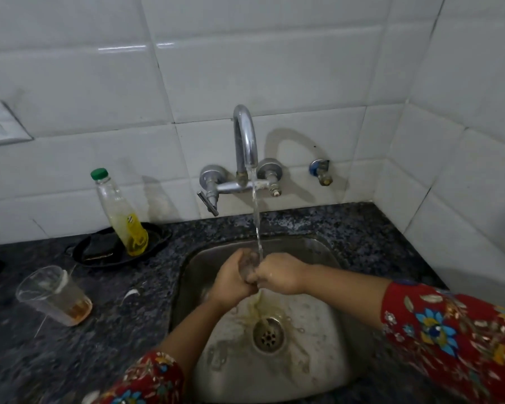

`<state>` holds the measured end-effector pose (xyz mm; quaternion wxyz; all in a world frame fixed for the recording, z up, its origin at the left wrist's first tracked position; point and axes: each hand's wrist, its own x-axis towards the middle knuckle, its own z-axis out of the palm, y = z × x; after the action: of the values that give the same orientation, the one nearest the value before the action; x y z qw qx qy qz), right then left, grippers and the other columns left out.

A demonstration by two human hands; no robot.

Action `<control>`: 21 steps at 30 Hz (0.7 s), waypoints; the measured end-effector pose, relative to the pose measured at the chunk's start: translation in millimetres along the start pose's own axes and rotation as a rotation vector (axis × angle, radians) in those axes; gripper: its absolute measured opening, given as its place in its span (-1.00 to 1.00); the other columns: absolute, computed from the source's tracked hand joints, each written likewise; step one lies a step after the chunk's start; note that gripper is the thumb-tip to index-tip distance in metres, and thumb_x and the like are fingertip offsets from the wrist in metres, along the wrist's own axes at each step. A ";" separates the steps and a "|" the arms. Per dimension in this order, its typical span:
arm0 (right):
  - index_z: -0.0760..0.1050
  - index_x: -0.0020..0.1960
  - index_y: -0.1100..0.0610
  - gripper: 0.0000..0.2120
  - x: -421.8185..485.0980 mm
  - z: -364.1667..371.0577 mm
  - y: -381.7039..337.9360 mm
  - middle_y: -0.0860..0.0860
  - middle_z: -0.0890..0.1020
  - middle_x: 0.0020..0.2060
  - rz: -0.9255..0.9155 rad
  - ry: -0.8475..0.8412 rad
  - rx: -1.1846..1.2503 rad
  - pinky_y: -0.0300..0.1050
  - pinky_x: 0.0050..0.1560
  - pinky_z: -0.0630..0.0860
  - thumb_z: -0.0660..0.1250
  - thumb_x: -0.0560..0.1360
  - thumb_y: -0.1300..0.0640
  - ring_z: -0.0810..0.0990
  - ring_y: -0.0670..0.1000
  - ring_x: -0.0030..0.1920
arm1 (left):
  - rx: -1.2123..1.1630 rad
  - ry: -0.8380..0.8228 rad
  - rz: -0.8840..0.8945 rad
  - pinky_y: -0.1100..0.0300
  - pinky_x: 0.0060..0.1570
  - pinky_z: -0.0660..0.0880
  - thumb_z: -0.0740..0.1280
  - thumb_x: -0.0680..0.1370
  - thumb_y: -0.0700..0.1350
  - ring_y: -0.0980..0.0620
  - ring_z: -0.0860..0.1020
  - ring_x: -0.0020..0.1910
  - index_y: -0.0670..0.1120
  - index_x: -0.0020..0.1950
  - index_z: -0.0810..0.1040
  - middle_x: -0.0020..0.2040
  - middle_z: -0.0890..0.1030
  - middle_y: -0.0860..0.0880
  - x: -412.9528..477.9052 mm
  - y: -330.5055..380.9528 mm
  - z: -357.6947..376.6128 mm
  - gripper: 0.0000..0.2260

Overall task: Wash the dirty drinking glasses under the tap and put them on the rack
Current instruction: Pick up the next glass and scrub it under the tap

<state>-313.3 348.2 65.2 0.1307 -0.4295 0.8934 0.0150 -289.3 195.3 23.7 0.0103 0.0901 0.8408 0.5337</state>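
Observation:
Water runs from the chrome tap (245, 141) into the steel sink (318, 345). Under the stream, a clear drinking glass (250, 265) is held between both hands. My left hand (232, 279) grips it from the left with fingers curled round it. My right hand (279, 274) grips it from the right; whether its fingers reach inside the glass I cannot tell. Yellowish water runs down toward the drain (268, 335). A second dirty glass (54, 294) with orange dregs stands on the dark granite counter (123, 330), left of the sink. No rack is in view.
A dish-soap bottle (120, 212) with a green cap stands in a black tray (158, 239) beside a dark scrub pad (99, 246), behind the dirty glass. White tiled walls meet in a corner at the right. A small valve (319, 170) sticks out right of the tap.

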 end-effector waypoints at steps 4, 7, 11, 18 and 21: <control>0.61 -0.17 0.09 -0.88 -4.4 -1.6 19.2 0.02 0.68 -0.16 -0.235 0.154 -0.423 -0.16 0.01 0.55 0.38 0.40 0.29 0.64 0.04 -0.09 | 0.168 -0.187 0.015 0.15 0.05 0.58 0.55 0.24 -0.20 0.19 0.60 0.02 -0.03 0.08 0.54 0.01 0.62 0.08 8.9 -2.2 -11.6 -0.55; 0.52 -0.23 0.03 -0.80 -1.7 0.5 -3.9 0.05 0.60 -0.15 0.086 0.082 -0.020 -0.10 -0.14 0.44 0.29 0.39 0.32 0.54 0.09 -0.11 | 0.187 0.037 -0.028 0.21 -0.05 0.56 0.50 0.25 -0.14 0.18 0.60 -0.05 0.06 0.00 0.54 -0.07 0.63 0.12 4.2 3.1 6.0 -0.64; 0.55 -0.16 0.04 -0.87 -7.6 4.8 2.6 0.02 0.60 -0.14 0.042 0.027 0.109 -0.08 -0.14 0.45 0.29 0.45 0.24 0.54 0.08 -0.10 | 0.206 -0.031 0.044 0.12 0.07 0.55 0.53 0.26 -0.06 0.16 0.59 0.04 0.02 0.12 0.54 0.05 0.61 0.12 3.5 -4.9 5.0 -0.55; 0.58 0.09 0.15 -0.79 -11.6 4.2 6.0 0.08 0.63 0.08 -0.055 0.001 -0.134 -0.03 0.11 0.45 0.23 0.53 0.23 0.54 0.10 0.11 | 0.239 -0.100 -0.065 0.12 0.01 0.57 0.54 0.25 -0.07 0.13 0.60 -0.01 0.02 0.11 0.54 -0.01 0.62 0.12 0.4 -8.9 5.6 -0.55; 0.54 -0.07 0.11 -0.91 -7.8 -1.0 -0.9 0.07 0.61 -0.11 -0.001 -0.074 0.140 0.05 -0.05 0.50 0.26 0.51 0.15 0.55 0.09 -0.08 | 0.162 -0.011 -0.070 0.08 0.00 0.57 0.54 0.26 -0.03 0.19 0.61 -0.04 0.07 0.04 0.53 -0.04 0.64 0.11 0.2 -10.6 7.7 -0.60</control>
<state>-308.2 353.5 68.2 0.1934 -0.4188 0.8867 -0.0317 -290.1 197.8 10.9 0.0260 0.0641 0.8838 0.4628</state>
